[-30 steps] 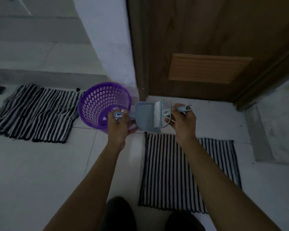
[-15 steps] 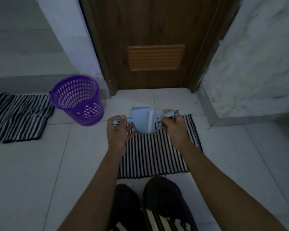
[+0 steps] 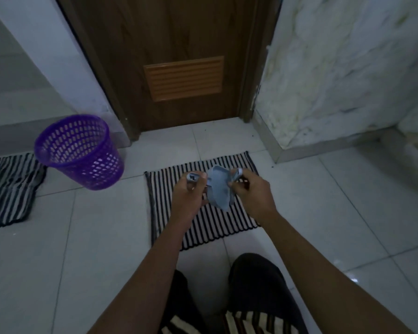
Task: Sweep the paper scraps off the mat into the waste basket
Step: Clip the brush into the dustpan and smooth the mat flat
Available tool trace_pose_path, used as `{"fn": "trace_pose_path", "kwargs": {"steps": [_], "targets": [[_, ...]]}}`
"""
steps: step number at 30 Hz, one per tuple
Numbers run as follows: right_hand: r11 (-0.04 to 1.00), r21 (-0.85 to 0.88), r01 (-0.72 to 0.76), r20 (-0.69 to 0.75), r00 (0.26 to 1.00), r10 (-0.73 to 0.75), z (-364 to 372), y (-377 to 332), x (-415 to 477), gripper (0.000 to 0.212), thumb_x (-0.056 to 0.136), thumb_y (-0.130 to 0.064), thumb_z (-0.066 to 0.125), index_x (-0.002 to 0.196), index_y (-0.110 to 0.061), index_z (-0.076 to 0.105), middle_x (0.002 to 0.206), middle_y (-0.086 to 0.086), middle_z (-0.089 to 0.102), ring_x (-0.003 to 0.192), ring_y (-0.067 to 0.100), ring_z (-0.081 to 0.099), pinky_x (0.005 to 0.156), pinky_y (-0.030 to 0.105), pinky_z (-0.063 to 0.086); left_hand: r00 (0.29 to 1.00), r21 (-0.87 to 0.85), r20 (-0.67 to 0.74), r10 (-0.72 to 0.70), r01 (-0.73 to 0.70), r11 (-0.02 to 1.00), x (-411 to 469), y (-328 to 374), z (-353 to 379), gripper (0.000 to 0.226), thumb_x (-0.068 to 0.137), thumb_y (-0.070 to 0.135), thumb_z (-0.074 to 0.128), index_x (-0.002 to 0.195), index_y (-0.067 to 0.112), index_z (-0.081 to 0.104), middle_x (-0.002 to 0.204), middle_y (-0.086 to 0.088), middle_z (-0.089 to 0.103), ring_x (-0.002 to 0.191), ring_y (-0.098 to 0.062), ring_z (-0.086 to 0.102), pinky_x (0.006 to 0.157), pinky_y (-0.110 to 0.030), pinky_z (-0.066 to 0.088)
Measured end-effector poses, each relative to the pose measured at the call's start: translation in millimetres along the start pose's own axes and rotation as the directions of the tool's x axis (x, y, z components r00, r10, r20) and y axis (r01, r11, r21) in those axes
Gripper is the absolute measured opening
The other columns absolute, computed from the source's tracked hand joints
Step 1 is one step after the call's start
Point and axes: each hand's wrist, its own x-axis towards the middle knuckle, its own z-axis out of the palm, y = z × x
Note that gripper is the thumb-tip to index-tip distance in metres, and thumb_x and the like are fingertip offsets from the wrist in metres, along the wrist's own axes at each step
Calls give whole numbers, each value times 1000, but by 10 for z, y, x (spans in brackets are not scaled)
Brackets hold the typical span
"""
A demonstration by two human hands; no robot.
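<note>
My left hand [image 3: 188, 195] grips the handle of a small light-blue dustpan [image 3: 219, 189], held tilted above the black-and-white striped mat [image 3: 210, 222]. My right hand [image 3: 252, 191] grips the handle of a small blue brush [image 3: 237, 175], which lies against the pan's right side; its bristles are mostly hidden behind the pan. The purple perforated waste basket [image 3: 79, 150] stands on the floor tiles to the left of the mat, apart from both hands. I see no paper scraps on the visible part of the mat.
A second striped mat [image 3: 7, 189] lies at the far left, beside the basket. A brown door with a vent [image 3: 184, 78] is behind the mat, a marbled wall [image 3: 348, 68] to the right. My knees [image 3: 251, 285] are at the bottom, over grey floor tiles.
The view has swung from the basket toward the door and mat. Both hands carried the dustpan and brush from beside the basket to above the mat, and the pan is tilted more steeply.
</note>
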Motion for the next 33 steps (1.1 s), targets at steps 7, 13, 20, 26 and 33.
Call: {"fn": "trace_pose_path", "kwargs": {"steps": [7, 13, 20, 26, 33], "targets": [[982, -181, 46, 108, 994, -27, -272, 392, 526, 6, 86, -19, 71, 88, -20, 65, 78, -15, 60, 71, -7, 56, 67, 6, 41, 958, -11, 238, -160, 167, 986, 491, 110, 614, 37, 97, 50, 57, 117, 22, 70, 113, 0, 75, 103, -19, 72, 75, -40, 63], [974, -220, 61, 130, 991, -32, -397, 622, 877, 11, 82, -21, 75, 86, -12, 69, 75, -6, 61, 65, 0, 55, 64, 0, 38, 840, 30, 423, -340, 362, 932, 871, 186, 902, 55, 95, 69, 33, 125, 37, 66, 125, 6, 69, 114, -18, 65, 75, -38, 60], [986, -164, 4, 105, 994, 13, -429, 682, 1039, 9, 84, -16, 72, 87, -7, 71, 73, -1, 66, 59, -2, 57, 58, 2, 40, 819, 110, 490, -299, 283, 953, 1096, 126, 1018, 46, 86, 54, 63, 129, 39, 62, 131, 5, 66, 113, -15, 66, 80, -43, 61], [979, -194, 57, 144, 989, -29, -444, 704, 1051, 12, 87, -8, 67, 98, -6, 72, 86, 3, 70, 72, 9, 60, 67, -2, 40, 861, 81, 429, -274, 266, 961, 1185, 56, 1059, 26, 96, 32, 66, 121, 30, 68, 119, 3, 72, 111, -15, 67, 72, -41, 61], [909, -413, -48, -125, 992, -4, -659, 907, 926, 39, 85, -36, 66, 123, -35, 56, 123, 0, 53, 110, 23, 47, 89, 33, 38, 881, 135, 382, -280, 247, 960, 1189, 22, 1049, 23, 101, 31, 58, 121, 25, 68, 113, 6, 73, 101, -14, 70, 72, -42, 62]]}}
